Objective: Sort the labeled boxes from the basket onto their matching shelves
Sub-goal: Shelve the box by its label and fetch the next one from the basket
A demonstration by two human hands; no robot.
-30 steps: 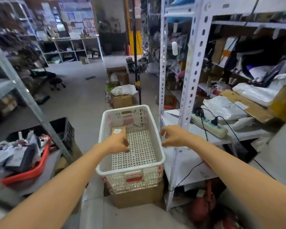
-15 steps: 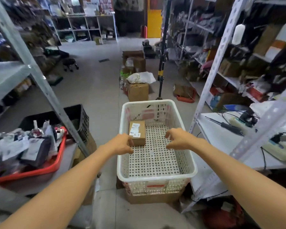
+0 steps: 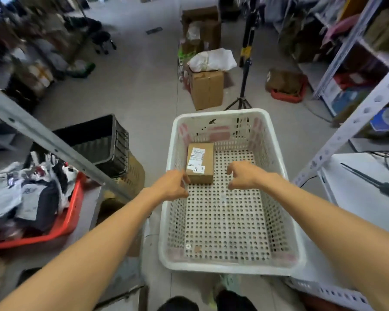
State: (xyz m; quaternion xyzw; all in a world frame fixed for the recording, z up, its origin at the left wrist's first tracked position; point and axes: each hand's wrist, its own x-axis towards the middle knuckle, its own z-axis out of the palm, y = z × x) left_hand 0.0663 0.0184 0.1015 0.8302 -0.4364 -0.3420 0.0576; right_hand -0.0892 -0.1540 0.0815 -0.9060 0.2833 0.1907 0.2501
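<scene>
Concrete floor (image 3: 130, 90) is seen beneath a perforated white plastic basket (image 3: 225, 269). One rectangular cardboard box (image 3: 200, 162), labelled A-1, is flanked by the left hand (image 3: 172, 186) and right hand (image 3: 243, 176), fingers loosely curled, nothing gripped.

Stockroom or warehouse: perforated steel shelving (image 3: 355, 117) lining a concrete aisle, sealed cardboard cartons (image 3: 208, 89) sitting on the floor, a red tray (image 3: 63, 223) holding bagged parcels.
</scene>
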